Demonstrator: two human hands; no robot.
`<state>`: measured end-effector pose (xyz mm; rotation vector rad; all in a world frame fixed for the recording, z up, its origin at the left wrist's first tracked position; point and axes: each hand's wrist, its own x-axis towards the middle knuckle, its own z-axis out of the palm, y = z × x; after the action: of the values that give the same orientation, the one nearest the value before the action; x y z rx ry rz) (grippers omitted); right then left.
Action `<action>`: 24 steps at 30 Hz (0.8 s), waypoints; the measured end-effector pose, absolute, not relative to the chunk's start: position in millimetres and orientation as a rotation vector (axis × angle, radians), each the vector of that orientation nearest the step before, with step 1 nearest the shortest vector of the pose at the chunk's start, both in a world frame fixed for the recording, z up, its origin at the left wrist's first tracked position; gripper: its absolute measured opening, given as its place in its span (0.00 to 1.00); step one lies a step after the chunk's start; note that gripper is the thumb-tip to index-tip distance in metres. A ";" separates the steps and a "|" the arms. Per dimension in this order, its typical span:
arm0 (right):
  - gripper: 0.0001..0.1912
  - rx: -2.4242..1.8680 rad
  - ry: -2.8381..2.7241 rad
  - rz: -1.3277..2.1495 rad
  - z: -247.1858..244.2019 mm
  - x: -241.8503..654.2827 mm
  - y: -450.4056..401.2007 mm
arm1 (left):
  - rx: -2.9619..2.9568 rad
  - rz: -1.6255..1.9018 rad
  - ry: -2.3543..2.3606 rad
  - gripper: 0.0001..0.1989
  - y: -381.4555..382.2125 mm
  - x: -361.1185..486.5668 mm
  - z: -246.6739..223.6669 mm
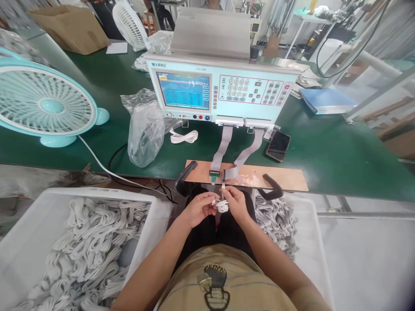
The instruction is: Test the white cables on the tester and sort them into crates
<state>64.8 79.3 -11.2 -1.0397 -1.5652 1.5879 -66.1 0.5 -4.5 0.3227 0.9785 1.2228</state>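
A coiled white cable (222, 206) hangs between my two hands, just off the table's front edge. My left hand (201, 208) is closed in a pinch on one end of it. With its fingertips, my right hand (234, 201) grips the cable's other plug, which meets the connector at the end of the right ribbon cable (248, 151); how far it is inserted I cannot tell. Beside it, a small green circuit board (213, 178) sits at the end of the left ribbon cable (221, 149). Both ribbons run down from the tester (220, 86) with its lit screen.
A wooden board (279, 176) with two black clamps lies along the table edge. A phone (278, 146), a plastic bag (146, 134), another coiled cable (184, 136) and a fan (48, 103) stand around. White bins (152, 216) of cables flank my legs.
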 end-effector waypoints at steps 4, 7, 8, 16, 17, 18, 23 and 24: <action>0.12 -1.081 -1.379 1.798 -8.3 62.0 81.2 | 0.335 1.247 0.915 0.17 -5.9 -68.9 -5.1; 0.11 -1.094 -1.238 1.891 -6.2 58.8 83.2 | 0.415 1.344 1.105 0.14 -2.7 -65.7 -4.9; 0.11 -1.082 -1.221 1.893 -6.0 58.2 84.0 | 0.475 1.368 1.197 0.13 -0.6 -64.7 -5.4; 0.14 -1.010 -1.299 1.952 -9.5 62.3 91.6 | 0.811 1.324 1.361 0.15 12.1 -71.5 -11.3; 0.14 -1.009 -1.299 1.953 -10.0 62.6 92.2 | 0.789 1.336 1.333 0.15 13.1 -71.9 -11.9; 0.13 -1.011 -1.300 1.952 -10.6 62.7 92.6 | 0.776 1.351 1.327 0.15 14.0 -71.8 -12.6; 0.10 -0.990 -1.283 1.964 -13.8 62.9 93.8 | 0.859 1.444 1.517 0.14 18.3 -67.4 -16.5; 0.10 -0.978 -1.279 1.971 -14.3 62.9 94.0 | 0.882 1.448 1.548 0.14 19.0 -66.5 -16.7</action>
<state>62.9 94.0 -14.3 -0.9784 -1.2795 1.9714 -66.5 19.0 -16.7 0.8818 1.5482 1.4480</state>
